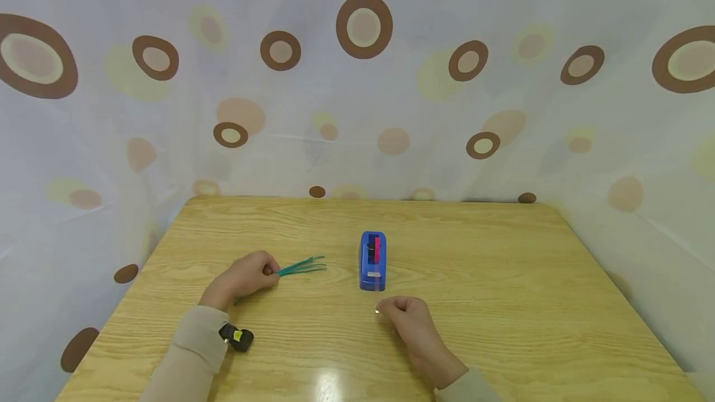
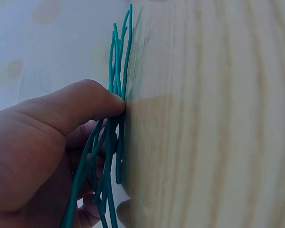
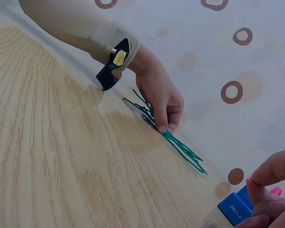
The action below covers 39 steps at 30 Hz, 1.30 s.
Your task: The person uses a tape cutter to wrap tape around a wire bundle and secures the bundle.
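My left hand point(image 1: 250, 275) pinches a small bundle of thin green wires point(image 1: 303, 266) between thumb and fingers, just above the table. In the left wrist view the green wires point(image 2: 109, 166) run loosely past both sides of the thumb tip. A blue tape dispenser point(image 1: 372, 261) with a pink-red core stands upright at the middle of the table. My right hand point(image 1: 410, 330) is in front of it, pinching the end of a strip of clear tape point(image 1: 377, 298) that stretches from the dispenser. In the right wrist view the fingers partly hide the dispenser point(image 3: 235, 210).
The wooden table point(image 1: 503, 278) spreads out around both hands. A pale curtain point(image 1: 357, 92) with brown rings hangs behind it and along the sides. A black strap with a yellow tag point(image 1: 237, 336) sits on the left wrist.
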Motion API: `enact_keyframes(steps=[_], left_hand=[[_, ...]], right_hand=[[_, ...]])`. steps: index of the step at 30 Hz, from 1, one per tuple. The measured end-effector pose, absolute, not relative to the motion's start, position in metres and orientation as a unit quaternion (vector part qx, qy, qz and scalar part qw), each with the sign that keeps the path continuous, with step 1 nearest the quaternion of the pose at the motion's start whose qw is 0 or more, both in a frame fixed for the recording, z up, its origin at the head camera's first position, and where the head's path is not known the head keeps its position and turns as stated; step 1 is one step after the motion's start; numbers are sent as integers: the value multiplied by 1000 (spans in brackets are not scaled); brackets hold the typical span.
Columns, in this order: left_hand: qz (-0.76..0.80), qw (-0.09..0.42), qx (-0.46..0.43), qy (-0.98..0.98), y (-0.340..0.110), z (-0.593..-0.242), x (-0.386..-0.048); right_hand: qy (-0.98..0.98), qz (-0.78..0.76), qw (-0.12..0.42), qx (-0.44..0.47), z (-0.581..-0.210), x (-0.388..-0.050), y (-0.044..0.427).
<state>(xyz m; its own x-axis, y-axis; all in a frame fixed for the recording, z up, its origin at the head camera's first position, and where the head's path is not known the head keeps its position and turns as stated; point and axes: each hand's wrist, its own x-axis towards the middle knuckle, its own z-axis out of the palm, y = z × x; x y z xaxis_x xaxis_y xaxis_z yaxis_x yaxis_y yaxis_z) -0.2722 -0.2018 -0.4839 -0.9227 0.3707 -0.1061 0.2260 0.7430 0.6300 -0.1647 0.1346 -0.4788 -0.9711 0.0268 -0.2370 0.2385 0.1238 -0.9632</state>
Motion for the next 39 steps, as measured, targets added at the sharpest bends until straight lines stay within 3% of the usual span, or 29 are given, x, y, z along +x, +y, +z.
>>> enact_keyframes(steps=[17, 29, 39], left_hand=[[317, 135, 184, 920, -207, -485, -273], [304, 112, 164, 932, -206, -484, -276], [269, 90, 201, 938, -205, -486, -272]], right_hand=[[744, -657, 87, 85, -481, -167, 135], [744, -656, 87, 96, -481, -168, 137], [754, -643, 94, 98, -481, -167, 137]])
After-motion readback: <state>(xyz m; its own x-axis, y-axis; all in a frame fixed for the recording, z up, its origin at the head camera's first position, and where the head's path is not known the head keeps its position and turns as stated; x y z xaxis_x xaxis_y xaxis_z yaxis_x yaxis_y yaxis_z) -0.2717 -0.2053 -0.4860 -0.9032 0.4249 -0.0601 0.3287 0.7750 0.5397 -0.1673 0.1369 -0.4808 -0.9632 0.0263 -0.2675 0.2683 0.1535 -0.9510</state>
